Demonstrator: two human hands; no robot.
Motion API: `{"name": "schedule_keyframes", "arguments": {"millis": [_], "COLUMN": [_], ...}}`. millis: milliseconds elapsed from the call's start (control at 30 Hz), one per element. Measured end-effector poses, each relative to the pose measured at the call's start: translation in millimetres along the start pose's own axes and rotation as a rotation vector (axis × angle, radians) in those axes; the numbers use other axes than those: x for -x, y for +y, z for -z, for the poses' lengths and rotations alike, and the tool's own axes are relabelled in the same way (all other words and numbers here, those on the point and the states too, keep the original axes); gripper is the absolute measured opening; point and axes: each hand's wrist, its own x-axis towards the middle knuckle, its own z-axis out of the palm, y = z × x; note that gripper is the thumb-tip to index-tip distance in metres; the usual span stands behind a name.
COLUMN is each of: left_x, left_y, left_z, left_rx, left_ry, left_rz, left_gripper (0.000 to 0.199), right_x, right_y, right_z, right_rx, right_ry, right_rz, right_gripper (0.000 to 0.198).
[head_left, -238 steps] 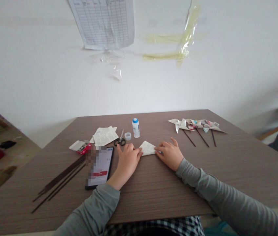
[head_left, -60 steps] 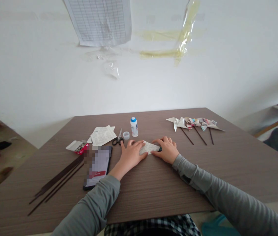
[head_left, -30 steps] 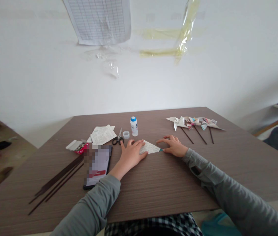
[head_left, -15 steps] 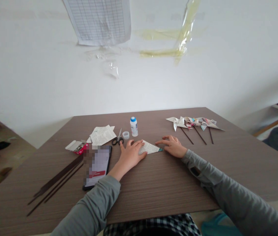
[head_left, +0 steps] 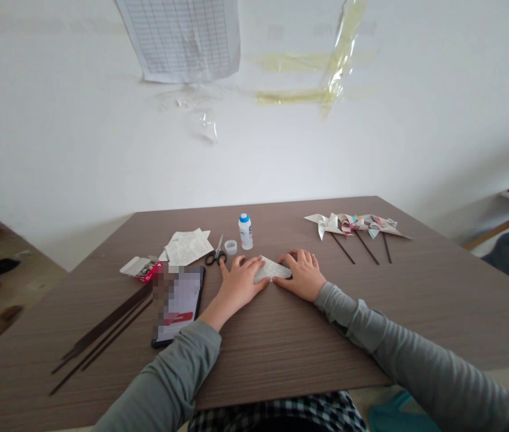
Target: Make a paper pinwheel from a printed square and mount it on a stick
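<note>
A checked cloth (head_left: 277,411) shows past the near edge of the tabletop (head_left: 272,342). On the left, a bundle of thin dark sticks (head_left: 110,324) slants away to the right, and a phone (head_left: 176,333) lies just beside their far ends, its own length running away from the near edge.

Between the hands, on the middle of the tabletop, the folded paper (head_left: 275,268) lies flat, its long axis roughly left to right along the near edge. Its far edge slopes down rightward, so it narrows toward a dark tip by the right hand (head_left: 304,276); its left end is hidden under the left hand (head_left: 242,285). The left fingers are spread over the paper, thumb on its near side. The right fingers arch over the narrowing end, thumb at the near edge close to the other thumb; whether they pinch it I cannot tell.

Farther off stand or lie a red-and-white box (head_left: 140,268), scissors (head_left: 219,251) with blades pointing away, printed papers (head_left: 188,247), a small cap (head_left: 231,246) and an upright blue-topped bottle (head_left: 246,234). At far right, three pinwheels (head_left: 328,225) lie with sticks toward the person. Behind is the wall (head_left: 254,168) with a printed sheet (head_left: 186,42).
</note>
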Motion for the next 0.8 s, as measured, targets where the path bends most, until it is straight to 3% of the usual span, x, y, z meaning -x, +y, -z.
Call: {"name": "schedule_keyframes", "arguments": {"millis": [300,800], "left_x": [-2,2], "left_y": [-3,-4], "left_z": [-2,3], "left_rx": [-0.004,0.018], "left_ry": [-0.022,-0.067], "left_rz": [-0.006,0.031], "left_gripper": [0.052,0.056], "right_x": [1,-14], "right_y": [-12,28], "right_z": [7,26], "right_rx": [-0.03,-0.062], "right_ry": [-0.079,-0.195], "right_rz": [-0.117,-0.091], "right_gripper": [0.06,0.068]}}
